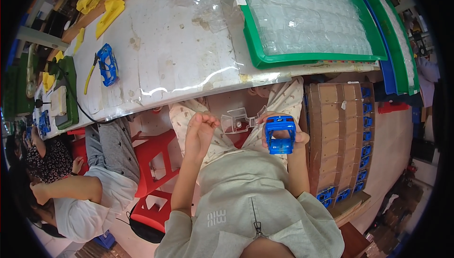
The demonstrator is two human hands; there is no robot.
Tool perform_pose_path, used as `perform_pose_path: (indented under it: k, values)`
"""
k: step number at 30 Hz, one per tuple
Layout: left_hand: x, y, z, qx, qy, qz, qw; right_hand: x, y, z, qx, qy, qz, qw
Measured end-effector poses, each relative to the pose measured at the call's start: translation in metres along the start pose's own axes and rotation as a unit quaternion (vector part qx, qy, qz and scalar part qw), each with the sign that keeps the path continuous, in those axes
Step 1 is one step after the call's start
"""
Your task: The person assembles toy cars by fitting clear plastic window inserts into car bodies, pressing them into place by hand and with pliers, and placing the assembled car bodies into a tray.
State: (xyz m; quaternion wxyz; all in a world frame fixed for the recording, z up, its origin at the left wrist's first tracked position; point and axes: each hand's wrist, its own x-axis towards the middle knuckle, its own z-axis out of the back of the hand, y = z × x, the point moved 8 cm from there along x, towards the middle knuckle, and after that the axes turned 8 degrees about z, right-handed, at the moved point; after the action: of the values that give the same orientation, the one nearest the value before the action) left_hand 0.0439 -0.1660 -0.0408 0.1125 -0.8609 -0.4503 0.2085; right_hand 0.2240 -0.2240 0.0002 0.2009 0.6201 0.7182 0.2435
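My right hand [301, 138] grips a blue toy car body shell [281, 135] with a large window opening, holding it over my lap. Between the two hands is a clear plastic window piece [238, 122], thin and folded in shape. My left hand [202, 126] is closed, with curled fingertips at the left end of this clear piece. The piece's right end comes close to the fingers of my right hand; whether they touch it too, I cannot tell.
A white-covered table [175, 45] bears another blue car shell [108, 65], a yellow-and-black strip [90, 76] and a green tray [259, 59] of clear plastic parts. At my right stands a compartmented brown box [331, 140] holding blue shells. A co-worker [92, 201] sits at left, near a red stool [156, 163].
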Motion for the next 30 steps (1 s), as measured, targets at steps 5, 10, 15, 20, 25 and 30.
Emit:
perform_pose_path:
  k: [5, 10, 15, 20, 25, 30]
  values:
    - [-0.008, -0.032, -0.042, 0.499, -0.05, -0.141, 0.853, 0.001, 0.003, -0.002, -0.028, 0.028, 0.003, 0.999]
    - [-0.016, -0.035, -0.131, 0.672, 0.073, -0.246, 0.695, 0.003, 0.007, -0.022, -0.204, 0.16, 0.006, 0.966]
    - [-0.01, -0.005, -0.131, 0.741, 0.212, -0.091, 0.63, 0.001, 0.006, -0.049, -0.32, 0.271, 0.003, 0.908]
    - [-0.011, -0.003, -0.119, 0.768, 0.195, -0.087, 0.604, -0.004, 0.008, -0.05, -0.403, 0.238, -0.007, 0.884]
    - [-0.025, -0.03, -0.132, 0.774, 0.082, -0.362, 0.514, -0.005, 0.04, -0.036, -0.394, 0.132, 0.042, 0.909]
    - [-0.009, 0.029, -0.06, 0.85, 0.201, -0.149, 0.464, -0.003, 0.055, -0.02, -0.363, 0.04, 0.086, 0.927]
